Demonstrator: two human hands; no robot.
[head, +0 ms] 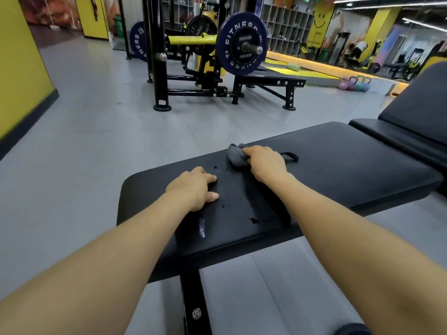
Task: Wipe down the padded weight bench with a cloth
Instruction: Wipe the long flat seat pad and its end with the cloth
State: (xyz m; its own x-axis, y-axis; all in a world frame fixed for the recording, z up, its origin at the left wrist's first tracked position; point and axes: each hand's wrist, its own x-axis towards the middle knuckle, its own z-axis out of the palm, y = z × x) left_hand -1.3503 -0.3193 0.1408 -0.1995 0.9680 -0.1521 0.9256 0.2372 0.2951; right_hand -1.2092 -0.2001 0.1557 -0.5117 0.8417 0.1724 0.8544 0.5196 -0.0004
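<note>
A black padded weight bench (338,170) stretches from the lower middle to the right, its pad torn in a few small spots near the front end. A bunched grey cloth (235,154) lies on the pad near its far edge. My right hand (264,162) grips the cloth and presses it onto the pad. Nearer to me, my left hand (194,187) rests on the pad with fingers loosely bent and holds nothing. A small black loop (290,156) lies on the pad just behind my right hand.
The raised backrest of a second bench (416,112) stands at the right. A black rack with a barbell and a blue weight plate (242,43) stands across the grey floor. Coloured kettlebells (355,83) sit by a yellow mat. The bench's steel leg (193,298) is below.
</note>
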